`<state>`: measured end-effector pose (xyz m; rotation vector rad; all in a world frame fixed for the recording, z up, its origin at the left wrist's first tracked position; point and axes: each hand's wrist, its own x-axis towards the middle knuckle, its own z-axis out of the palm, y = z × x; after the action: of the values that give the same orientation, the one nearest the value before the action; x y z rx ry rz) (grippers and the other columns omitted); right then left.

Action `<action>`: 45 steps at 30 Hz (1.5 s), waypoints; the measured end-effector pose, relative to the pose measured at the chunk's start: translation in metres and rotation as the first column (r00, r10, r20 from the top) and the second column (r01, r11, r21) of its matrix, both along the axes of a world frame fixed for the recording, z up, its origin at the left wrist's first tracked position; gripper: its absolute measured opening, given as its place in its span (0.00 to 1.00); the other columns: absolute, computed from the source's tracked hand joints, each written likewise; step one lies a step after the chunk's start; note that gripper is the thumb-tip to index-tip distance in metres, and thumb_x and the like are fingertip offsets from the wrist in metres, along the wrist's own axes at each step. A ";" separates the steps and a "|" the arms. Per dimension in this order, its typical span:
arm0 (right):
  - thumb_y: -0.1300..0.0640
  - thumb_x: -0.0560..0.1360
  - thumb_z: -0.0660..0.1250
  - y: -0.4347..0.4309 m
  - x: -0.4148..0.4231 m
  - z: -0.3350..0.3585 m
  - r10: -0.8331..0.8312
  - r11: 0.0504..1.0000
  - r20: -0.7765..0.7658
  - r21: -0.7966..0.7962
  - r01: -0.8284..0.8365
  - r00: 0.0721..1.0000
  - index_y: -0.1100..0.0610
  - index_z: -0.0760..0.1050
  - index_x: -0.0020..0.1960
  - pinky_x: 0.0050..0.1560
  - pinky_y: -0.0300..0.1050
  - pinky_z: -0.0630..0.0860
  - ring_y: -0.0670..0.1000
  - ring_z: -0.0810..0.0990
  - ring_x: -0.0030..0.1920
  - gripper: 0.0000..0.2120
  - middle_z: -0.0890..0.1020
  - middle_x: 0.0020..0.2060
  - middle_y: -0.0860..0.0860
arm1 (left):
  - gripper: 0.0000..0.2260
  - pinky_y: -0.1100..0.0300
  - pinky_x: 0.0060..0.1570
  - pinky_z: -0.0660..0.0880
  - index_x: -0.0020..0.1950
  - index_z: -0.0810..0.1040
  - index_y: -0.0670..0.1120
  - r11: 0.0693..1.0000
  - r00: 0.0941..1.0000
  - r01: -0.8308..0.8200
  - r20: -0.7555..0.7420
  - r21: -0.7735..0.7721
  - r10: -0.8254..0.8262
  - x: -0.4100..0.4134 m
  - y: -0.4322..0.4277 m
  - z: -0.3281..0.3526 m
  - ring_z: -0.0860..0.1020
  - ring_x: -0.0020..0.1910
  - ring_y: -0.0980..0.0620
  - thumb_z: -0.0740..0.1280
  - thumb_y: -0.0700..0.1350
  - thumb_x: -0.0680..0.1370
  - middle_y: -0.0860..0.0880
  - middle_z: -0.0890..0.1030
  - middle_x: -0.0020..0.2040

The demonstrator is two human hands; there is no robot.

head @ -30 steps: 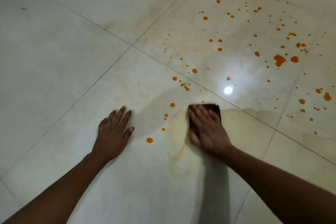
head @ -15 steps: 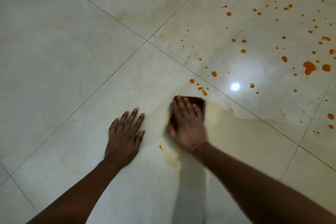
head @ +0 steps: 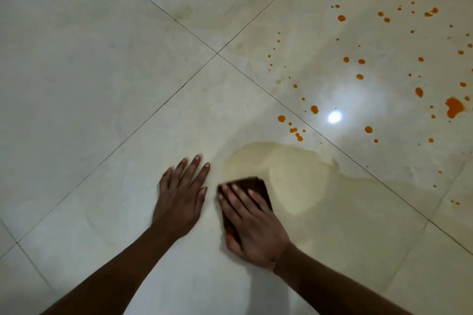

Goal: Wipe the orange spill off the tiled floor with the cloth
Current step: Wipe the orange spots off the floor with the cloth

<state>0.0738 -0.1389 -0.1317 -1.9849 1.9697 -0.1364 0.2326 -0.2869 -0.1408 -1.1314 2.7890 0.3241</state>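
Observation:
My right hand (head: 252, 225) presses flat on a dark brown folded cloth (head: 258, 186) on the pale tiled floor (head: 102, 84), fingers straight and pointing up-left. Most of the cloth is hidden under the hand. A yellowish wet smear (head: 289, 169) spreads just above and right of the cloth. Orange drops (head: 297, 133) lie beyond the smear, and a bigger orange blot (head: 454, 107) sits at the far right among several scattered drops. My left hand (head: 183, 194) rests flat on the floor, fingers spread, right beside the cloth.
Dark grout lines cross at a tile corner (head: 217, 53) above the hands. A bright light reflection (head: 334, 117) shines on the wet tile among the drops. Faint yellowish streaks mark the upper right tile.
My right hand has slid the cloth left and toward me, leaving a wider yellowish smear; the drops near my left hand are gone. My left hand stays planted.

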 end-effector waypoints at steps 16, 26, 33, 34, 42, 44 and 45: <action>0.41 0.75 0.59 -0.004 -0.082 -0.001 -0.222 0.975 -0.079 -0.022 0.221 0.972 0.56 0.56 0.79 0.75 0.53 0.52 0.52 0.53 0.78 0.37 0.56 0.78 0.52 | 0.20 0.41 0.68 0.62 0.67 0.74 0.43 0.992 0.980 -0.122 -0.164 -0.041 0.113 -0.030 -0.005 -0.002 0.68 0.68 0.37 0.54 0.50 0.79 0.40 0.71 0.69; 0.41 0.75 0.54 -0.078 -0.158 -0.009 -0.368 0.930 -0.099 -0.060 0.363 0.925 0.56 0.54 0.79 0.76 0.52 0.48 0.52 0.50 0.79 0.37 0.54 0.79 0.52 | 0.24 0.45 0.71 0.59 0.75 0.64 0.45 0.985 0.975 -0.169 -0.149 -0.022 0.164 -0.174 -0.056 -0.008 0.62 0.75 0.44 0.53 0.53 0.80 0.45 0.63 0.77; 0.42 0.74 0.57 -0.055 -0.187 -0.007 -0.211 0.976 -0.058 -0.073 0.207 0.976 0.56 0.58 0.78 0.74 0.54 0.55 0.54 0.57 0.77 0.36 0.58 0.78 0.53 | 0.24 0.46 0.71 0.60 0.75 0.64 0.46 0.986 0.982 -0.163 -0.101 -0.023 0.160 -0.175 -0.056 -0.002 0.61 0.75 0.44 0.52 0.52 0.80 0.46 0.62 0.77; 0.42 0.74 0.56 -0.092 -0.197 -0.006 -0.279 0.959 -0.070 -0.079 0.274 0.958 0.56 0.57 0.78 0.75 0.53 0.52 0.53 0.56 0.78 0.36 0.57 0.78 0.53 | 0.24 0.46 0.71 0.60 0.75 0.64 0.46 0.985 0.980 -0.168 -0.109 -0.027 0.164 -0.174 -0.056 -0.003 0.61 0.75 0.44 0.52 0.52 0.80 0.46 0.62 0.77; 0.41 0.74 0.57 -0.055 -0.184 -0.005 -0.208 0.977 -0.072 -0.055 0.205 0.975 0.56 0.56 0.79 0.74 0.55 0.55 0.53 0.53 0.78 0.37 0.55 0.79 0.53 | 0.23 0.46 0.71 0.59 0.74 0.65 0.45 0.986 0.982 -0.161 -0.111 -0.044 0.155 -0.173 -0.056 -0.002 0.62 0.74 0.43 0.52 0.50 0.81 0.45 0.63 0.77; 0.41 0.73 0.57 -0.076 -0.198 -0.009 -0.220 0.973 -0.062 -0.078 0.215 0.973 0.56 0.58 0.78 0.74 0.54 0.54 0.54 0.57 0.77 0.37 0.58 0.78 0.54 | 0.23 0.45 0.71 0.60 0.74 0.64 0.45 0.987 0.984 -0.155 -0.098 -0.041 0.150 -0.174 -0.056 -0.003 0.62 0.74 0.43 0.51 0.50 0.81 0.45 0.62 0.77; 0.41 0.73 0.55 -0.106 -0.204 -0.008 -0.282 0.958 -0.072 -0.081 0.276 0.957 0.57 0.59 0.78 0.75 0.53 0.53 0.54 0.57 0.77 0.37 0.59 0.77 0.54 | 0.23 0.45 0.71 0.60 0.74 0.64 0.45 0.987 0.982 -0.159 -0.105 -0.037 0.154 -0.175 -0.056 -0.003 0.62 0.74 0.43 0.51 0.50 0.80 0.45 0.63 0.77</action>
<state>-0.1306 -0.2446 -0.1399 -1.7679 2.3221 -0.1966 0.0580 -0.3432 -0.1441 -1.3870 2.8125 0.3443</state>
